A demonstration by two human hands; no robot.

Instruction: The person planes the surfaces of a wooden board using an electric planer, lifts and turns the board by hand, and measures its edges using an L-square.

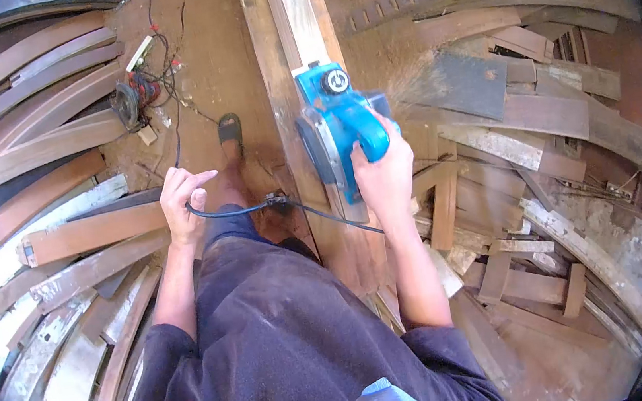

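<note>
My right hand (385, 164) is wrapped round the handle of a blue electric planer (336, 130). The planer rests on a long wooden board (298, 23), which lies along a wider timber bench (261, 35). Fine shavings spray out on the planer's right side. Held off to the left, my left hand (184, 197) has the black power cord (238, 211) looped through it, the index finger pointing out. From there the cord runs across in front of my body toward my right forearm, with a dark connector or knot midway.
Stacked planks (92, 228) line the left side. Wood offcuts (524, 288) and a dark flat panel (463, 85) cover the right. A red power tool with a disc (134, 99) lies among tangled cords on the dusty floor (198, 47), ahead of my sandalled foot (229, 127).
</note>
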